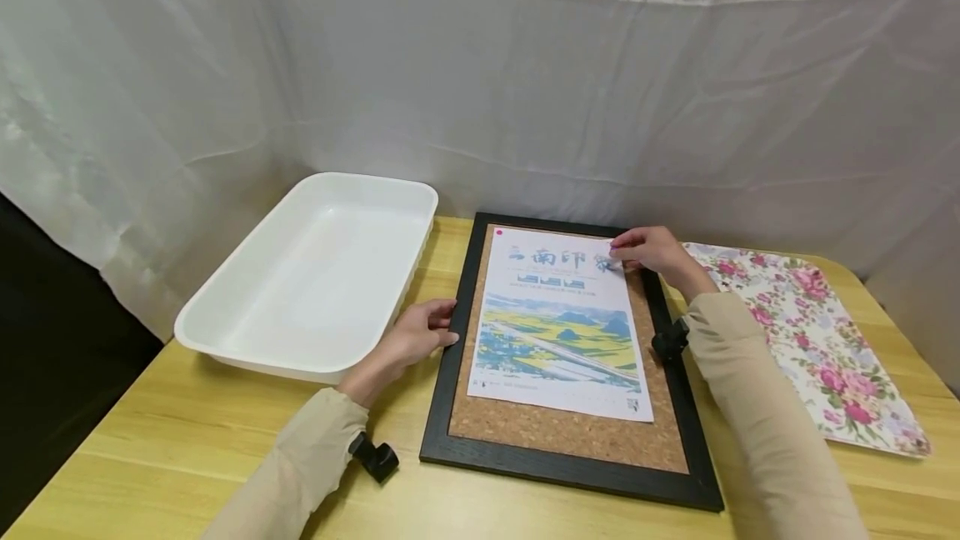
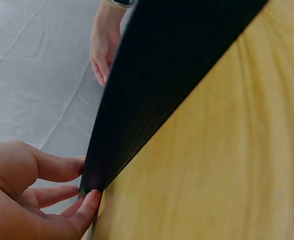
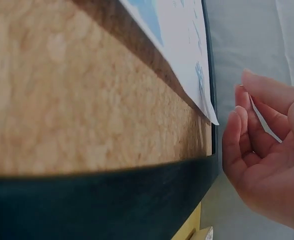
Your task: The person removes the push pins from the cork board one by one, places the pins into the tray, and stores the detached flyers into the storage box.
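Note:
A cork board (image 1: 570, 433) in a black frame lies on the table with a printed poster (image 1: 562, 327) on it. A pink pin (image 1: 499, 232) sits at the poster's top left corner. At the top right corner, my right hand (image 1: 654, 255) pinches a small purple push pin (image 1: 613, 246) between thumb and forefinger; its thin point shows in the right wrist view. There the poster's corner (image 3: 213, 118) stands slightly raised off the cork. My left hand (image 1: 416, 330) touches the frame's left edge, its thumb and fingers resting against the black side (image 2: 119, 125).
A deep white tray (image 1: 307, 290) stands on the left of the wooden table (image 1: 150, 432). To the right lies a flower-patterned board (image 1: 810, 340), partly behind my right forearm. A pale curtain (image 1: 525, 90) hangs close behind the cork board.

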A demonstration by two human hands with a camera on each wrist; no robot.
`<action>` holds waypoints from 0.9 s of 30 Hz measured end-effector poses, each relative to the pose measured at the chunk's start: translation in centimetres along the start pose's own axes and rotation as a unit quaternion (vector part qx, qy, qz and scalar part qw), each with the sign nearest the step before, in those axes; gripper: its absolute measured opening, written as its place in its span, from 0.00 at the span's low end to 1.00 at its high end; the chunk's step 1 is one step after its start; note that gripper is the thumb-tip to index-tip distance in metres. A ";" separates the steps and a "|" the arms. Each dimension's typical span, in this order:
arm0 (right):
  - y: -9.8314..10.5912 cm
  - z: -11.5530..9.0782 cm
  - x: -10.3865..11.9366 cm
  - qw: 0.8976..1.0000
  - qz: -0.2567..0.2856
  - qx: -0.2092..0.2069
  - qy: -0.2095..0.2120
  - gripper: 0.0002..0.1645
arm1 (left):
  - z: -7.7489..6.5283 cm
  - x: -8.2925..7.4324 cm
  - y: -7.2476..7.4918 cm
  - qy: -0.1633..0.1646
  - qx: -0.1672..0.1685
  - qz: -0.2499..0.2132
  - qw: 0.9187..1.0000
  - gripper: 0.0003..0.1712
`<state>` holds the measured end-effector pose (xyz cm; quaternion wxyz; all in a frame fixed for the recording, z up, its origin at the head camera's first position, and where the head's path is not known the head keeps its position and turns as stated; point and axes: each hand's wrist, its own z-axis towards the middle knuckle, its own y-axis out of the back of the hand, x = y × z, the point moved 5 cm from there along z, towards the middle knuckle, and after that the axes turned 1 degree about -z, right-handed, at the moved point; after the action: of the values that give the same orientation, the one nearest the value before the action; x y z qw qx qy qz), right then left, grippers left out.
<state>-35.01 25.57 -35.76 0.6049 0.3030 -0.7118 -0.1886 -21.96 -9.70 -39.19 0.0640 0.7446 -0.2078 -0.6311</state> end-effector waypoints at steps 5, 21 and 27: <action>0.4 -0.1 -0.3 1.000 -0.005 -0.022 0.004 0.18 | 0.0 -0.1 0.0 -0.001 0.001 -0.001 1.000 0.33; 2.0 -1.1 -1.3 0.996 -0.058 -0.053 0.036 0.21 | 0.2 0.0 0.1 -0.001 0.000 0.004 1.000 0.33; 3.0 -2.1 -1.2 0.996 -0.044 -0.055 0.057 0.24 | 0.1 -0.1 0.0 -0.001 0.000 0.003 1.000 0.32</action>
<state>-33.52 28.80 -34.34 0.6509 0.3109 -0.6510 -0.2364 -22.02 -9.67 -39.12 0.0658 0.7434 -0.2098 -0.6316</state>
